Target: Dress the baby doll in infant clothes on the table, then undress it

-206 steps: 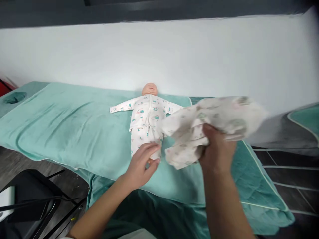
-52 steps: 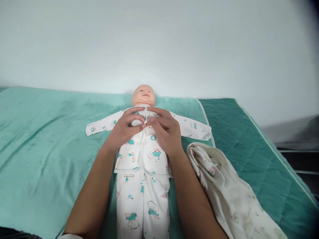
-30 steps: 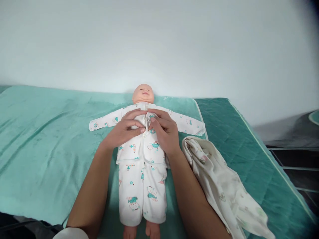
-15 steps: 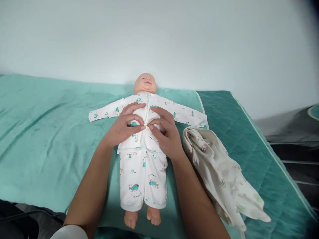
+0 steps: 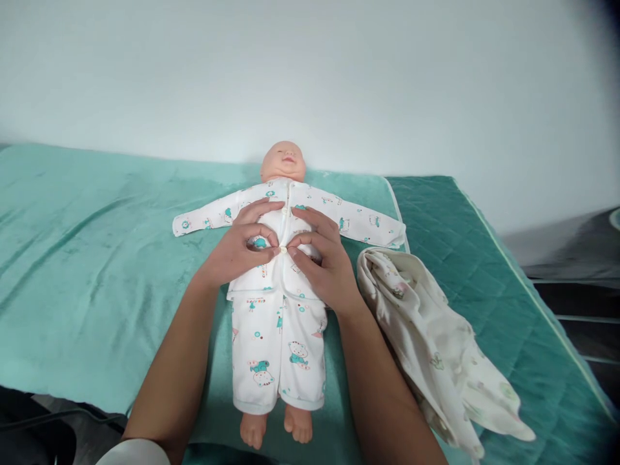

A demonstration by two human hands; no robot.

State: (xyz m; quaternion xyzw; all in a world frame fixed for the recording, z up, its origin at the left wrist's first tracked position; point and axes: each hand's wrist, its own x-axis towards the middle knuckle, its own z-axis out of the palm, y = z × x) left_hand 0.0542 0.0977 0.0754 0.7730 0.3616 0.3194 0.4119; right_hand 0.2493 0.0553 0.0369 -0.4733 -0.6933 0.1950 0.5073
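Your left hand [image 5: 242, 248] and right hand [image 5: 327, 258] pinch the front of the shirt [image 5: 271, 281], thumbs and forefingers drawn in at either side of a pale button [image 5: 283, 250]. They have moved down from higher on the chest, so the handling seems now to centre on this lower fastening. The doll [image 5: 281, 161] wears the shirt over pants [image 5: 278, 352], lying face up on a green cover [image 5: 97, 258]; a crumpled cloth [image 5: 431, 342] rests to your right.
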